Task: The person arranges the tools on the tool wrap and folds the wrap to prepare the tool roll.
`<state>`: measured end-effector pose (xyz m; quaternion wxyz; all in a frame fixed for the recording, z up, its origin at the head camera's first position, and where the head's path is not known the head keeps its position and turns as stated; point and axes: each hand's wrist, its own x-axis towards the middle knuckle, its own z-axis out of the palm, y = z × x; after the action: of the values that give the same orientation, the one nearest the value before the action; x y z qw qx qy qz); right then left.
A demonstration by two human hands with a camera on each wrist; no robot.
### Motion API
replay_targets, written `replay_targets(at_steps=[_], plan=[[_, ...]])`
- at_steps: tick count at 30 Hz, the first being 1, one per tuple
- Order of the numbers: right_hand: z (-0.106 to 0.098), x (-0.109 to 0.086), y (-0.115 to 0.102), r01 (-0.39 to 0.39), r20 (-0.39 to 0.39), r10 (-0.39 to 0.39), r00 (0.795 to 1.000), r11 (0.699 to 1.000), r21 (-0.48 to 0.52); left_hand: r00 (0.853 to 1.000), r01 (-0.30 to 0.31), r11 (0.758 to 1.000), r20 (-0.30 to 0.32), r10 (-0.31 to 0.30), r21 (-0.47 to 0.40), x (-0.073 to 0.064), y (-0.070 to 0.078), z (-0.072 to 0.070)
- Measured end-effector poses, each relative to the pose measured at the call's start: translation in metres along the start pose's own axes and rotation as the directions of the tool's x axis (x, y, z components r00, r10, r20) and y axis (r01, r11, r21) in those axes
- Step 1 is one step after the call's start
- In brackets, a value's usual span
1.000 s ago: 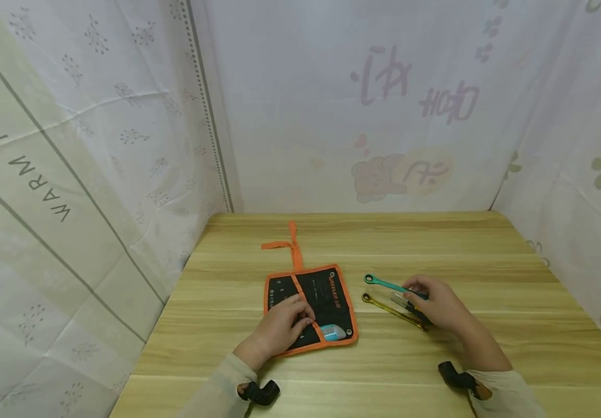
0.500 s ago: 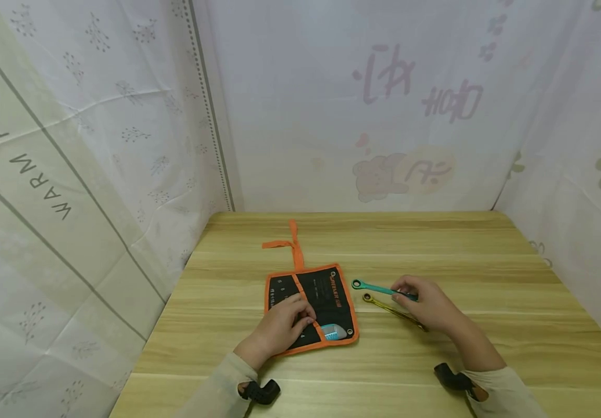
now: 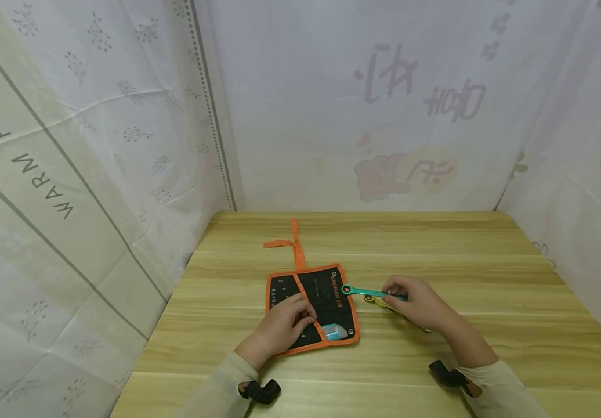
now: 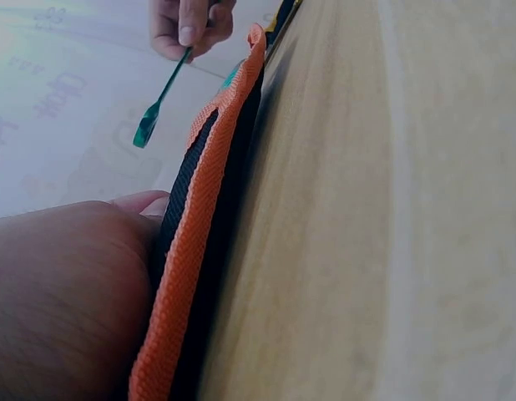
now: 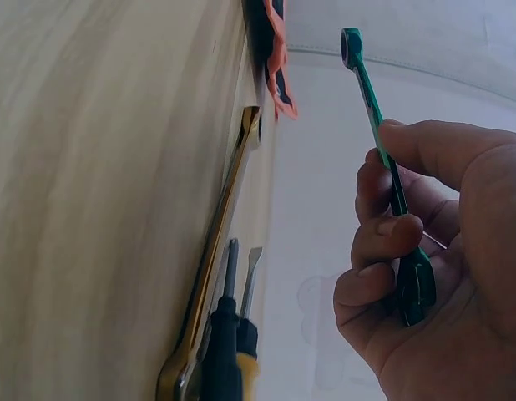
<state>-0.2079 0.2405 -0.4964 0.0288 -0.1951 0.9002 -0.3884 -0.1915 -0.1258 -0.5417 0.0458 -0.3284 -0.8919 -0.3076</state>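
In the head view, a black tool pouch with orange trim lies flat on the table. My left hand rests on its left part, thumb and forefinger pinching the orange edge of the pocket. A light-blue and grey tool pokes out of that pocket. My right hand grips a green ratchet wrench by one end; its ring head overlaps the pouch's right border. Beneath that hand lies a gold ratchet wrench. Two screwdrivers, one dark-handled, lie beside it in the right wrist view.
An orange tie strap stretches from the pouch's far edge over the wooden table. Printed fabric walls stand at the back and both sides.
My right hand has carried the green wrench left, from over the screwdrivers to the pouch's right edge. My left hand has stayed on the pouch.
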Motion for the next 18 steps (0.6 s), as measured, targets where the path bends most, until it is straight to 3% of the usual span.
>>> replay_targets(at_steps=[18], plan=[[0.021, 0.015, -0.017, 0.050, 0.106, -0.052, 0.993, 0.999, 0.021, 0.999, -0.033, 0.999, -0.029, 0.032, -0.007, 0.000, 0.000, 0.000]])
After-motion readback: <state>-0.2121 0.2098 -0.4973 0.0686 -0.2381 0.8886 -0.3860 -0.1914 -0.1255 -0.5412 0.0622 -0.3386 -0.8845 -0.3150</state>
